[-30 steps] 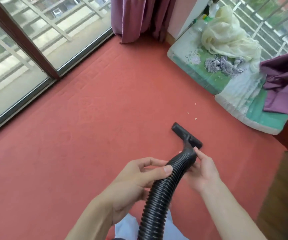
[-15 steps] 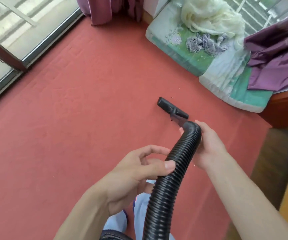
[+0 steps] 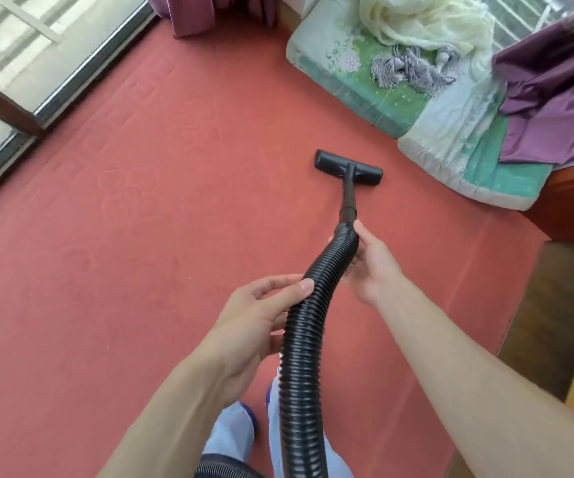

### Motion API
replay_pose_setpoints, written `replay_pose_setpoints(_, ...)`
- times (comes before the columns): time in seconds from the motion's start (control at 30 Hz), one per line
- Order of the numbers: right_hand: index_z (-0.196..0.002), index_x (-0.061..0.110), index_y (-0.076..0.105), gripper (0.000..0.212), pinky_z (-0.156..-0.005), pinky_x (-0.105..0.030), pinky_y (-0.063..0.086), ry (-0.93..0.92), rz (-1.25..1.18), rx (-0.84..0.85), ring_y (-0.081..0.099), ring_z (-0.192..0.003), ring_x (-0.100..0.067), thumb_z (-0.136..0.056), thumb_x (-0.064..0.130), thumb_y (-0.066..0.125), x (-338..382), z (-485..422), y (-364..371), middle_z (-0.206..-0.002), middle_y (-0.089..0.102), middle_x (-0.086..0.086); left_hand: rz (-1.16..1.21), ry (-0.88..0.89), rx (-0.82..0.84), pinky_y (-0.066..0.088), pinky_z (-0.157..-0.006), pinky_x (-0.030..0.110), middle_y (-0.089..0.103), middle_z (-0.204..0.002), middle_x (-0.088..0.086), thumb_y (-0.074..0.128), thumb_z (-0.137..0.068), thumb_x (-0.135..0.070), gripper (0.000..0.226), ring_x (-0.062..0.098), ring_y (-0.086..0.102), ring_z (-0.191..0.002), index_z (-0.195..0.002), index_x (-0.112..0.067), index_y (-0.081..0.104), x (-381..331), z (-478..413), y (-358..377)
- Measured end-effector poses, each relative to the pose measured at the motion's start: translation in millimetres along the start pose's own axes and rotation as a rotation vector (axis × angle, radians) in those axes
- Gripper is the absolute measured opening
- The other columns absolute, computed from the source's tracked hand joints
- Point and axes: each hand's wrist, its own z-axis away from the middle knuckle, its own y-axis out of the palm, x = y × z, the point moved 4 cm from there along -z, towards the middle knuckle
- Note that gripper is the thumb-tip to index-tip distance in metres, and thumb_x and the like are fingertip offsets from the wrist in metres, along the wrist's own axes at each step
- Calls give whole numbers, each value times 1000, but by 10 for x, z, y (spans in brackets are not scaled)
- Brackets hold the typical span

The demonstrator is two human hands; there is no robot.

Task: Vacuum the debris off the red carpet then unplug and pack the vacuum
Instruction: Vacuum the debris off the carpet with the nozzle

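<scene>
View: head cam only, looking down. Clock dirs are read on the frame, 12 = top.
Hose: we see the black ribbed hose (image 3: 304, 326) rise from 6 o'clock through ctr, then bend toward 1 o'clock, where it joins a thin rigid tube. Another stretch of it curves along the bottom edge.
Nozzle: flat black nozzle (image 3: 347, 167) at the tube's end, approx 1 o'clock of ctr. It lies flat on the carpet w/ its bar across the frame, near the mattress edge but apart from it.
Left hand: left hand (image 3: 254, 326) at 6–7 o'clock of ctr, clamped on the hose mid-length, thumb on top, fingers curled round the far side.
Right hand: right hand (image 3: 371, 267) at 4 o'clock of ctr, gripping the hose from the right, just below the tube joint.
Carpet: red carpet (image 3: 123, 236) fills most of the frame. Any specks on it are too small for us to tell.
Mattress: green-and-white floral mattress (image 3: 375, 108) at 1 o'clock, on the carpet.
On it: cream cloth (image 3: 427, 22), grey tassels (image 3: 406, 69), and a purple sheet (image 3: 554, 108) over its 2–3 o'clock end.
Curtain: purple curtain (image 3: 192, 12) at 11–12 o'clock.
Window: glass door (image 3: 37, 46) w/ dark frame at 10 o'clock.
Floor: wood floor (image 3: 547, 322) at 4 o'clock, past the carpet's edge.
Feet: pale blue shoe covers (image 3: 234, 429) at 6 o'clock, beside the hose.
</scene>
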Motion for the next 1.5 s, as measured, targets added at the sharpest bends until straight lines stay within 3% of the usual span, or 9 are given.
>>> replay_pose_setpoints(0.27, -111, 8, 60, 34, -73, -29, 51, -50, -155, -11, 59, -64, -16, -94, 37, 61, 336, 150, -34, -83, 61, -8, -6, 44, 143, 46, -97, 66, 73, -91, 14, 83, -79, -21, 41, 34, 62, -88, -117, -12, 68, -164, -11, 179)
replay_pose_setpoints(0.4, -114, 3, 63, 37, -95, -34, 51, 39, -263, 15, 61, -65, -18, -91, 32, 63, 381, 507, -60, -92, 61, -11, -33, 21, 344, 44, -92, 64, 69, -102, 24, 82, -76, -19, 44, 34, 61, -85, -116, -10, 65, -304, 77, 149)
replay_pose_setpoints(0.53, -109, 2, 65, 36, -69, -32, 53, 85, -236, 43, 62, -65, -19, -90, 33, 64, 346, 619, -97, -92, 63, -11, -33, -8, 465, 46, -83, 48, 64, -106, 27, 80, -72, -19, 39, 32, 59, -85, -108, -18, 66, -319, 87, 143)
replay_pose_setpoints(0.7, -109, 6, 62, 35, -68, -29, 50, 0, -221, 22, 60, -61, -16, -92, 37, 61, 419, 257, -77, -83, 63, -8, -36, 9, 305, 47, -95, 58, 70, -100, 20, 83, -78, -20, 52, 35, 61, -91, -121, -3, 61, -234, -98, 254)
replay_pose_setpoints(0.83, -109, 10, 62, 37, -79, -32, 51, -33, -89, 20, 61, -73, -17, -93, 43, 60, 446, -187, -101, -86, 64, -5, 23, 32, 22, 55, -83, 45, 72, -91, 12, 76, -78, -29, 48, 30, 63, -87, -121, -8, 67, -121, -318, 377)
replay_pose_setpoints(1.0, -111, 8, 61, 40, -66, -30, 52, -47, -17, 28, 62, -72, -17, -93, 44, 60, 518, -408, -121, -86, 64, -5, 84, 38, 14, 56, -73, 39, 73, -91, 11, 74, -85, -27, 42, 28, 66, -86, -125, -17, 65, 0, -456, 477)
replay_pose_setpoints(1.2, -111, 6, 58, 33, -60, -26, 51, 67, -228, 33, 57, -60, -15, -91, 32, 59, 541, 147, -182, -87, 60, -6, 3, 1, 338, 46, -92, 57, 69, -115, 28, 80, -80, -24, 46, 28, 63, -87, -124, -16, 69, -131, -158, 416)
replay_pose_setpoints(1.33, -111, 2, 59, 35, -67, -28, 54, 177, -279, 108, 58, -66, -17, -85, 26, 60, 483, 623, -212, -94, 57, -8, 1, -23, 571, 53, -79, 42, 71, -109, 27, 89, -69, -25, 68, 25, 71, -79, -129, -10, 61, -234, -4, 328)
replay_pose_setpoints(1.5, -103, 6, 54, 26, -69, -29, 52, 176, -228, 129, 55, -60, -17, -86, 26, 58, 433, 476, -128, -81, 56, -7, 7, -42, 510, 55, -83, 47, 71, -109, 24, 84, -73, -22, 57, 28, 68, -85, -125, -12, 63, -196, -12, 316)
